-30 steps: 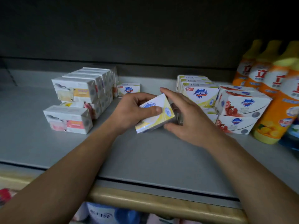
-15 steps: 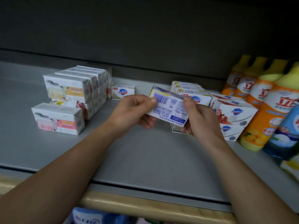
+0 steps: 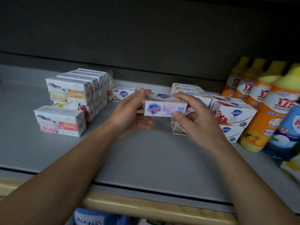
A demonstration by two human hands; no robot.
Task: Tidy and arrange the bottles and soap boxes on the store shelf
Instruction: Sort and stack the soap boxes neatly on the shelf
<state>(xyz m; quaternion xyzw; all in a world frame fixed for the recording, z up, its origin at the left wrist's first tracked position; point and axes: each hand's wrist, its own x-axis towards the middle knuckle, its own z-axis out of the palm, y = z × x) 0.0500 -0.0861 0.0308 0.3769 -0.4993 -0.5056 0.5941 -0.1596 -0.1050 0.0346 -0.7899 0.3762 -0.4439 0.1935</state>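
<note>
Both hands' grip, left hand [image 3: 129,114] and right hand [image 3: 193,120], pinches a soap box [image 3: 164,108] above the shelf [image 3: 146,151]; best set down square, label forward

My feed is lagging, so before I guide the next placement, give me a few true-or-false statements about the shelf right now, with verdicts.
1. Both hands hold one Safeguard soap box above the shelf. True: the left hand and right hand grip its ends.
2. The held box shows its barcode face to the camera. False: a shield-logo face shows.
3. The orange dish soap bottles stand at the shelf's left end. False: they stand at the right.
4. The sheep-print soap boxes sit left of the hands. True.
5. A lone Safeguard box stands near the back, beside the sheep-print stack. True.
</note>
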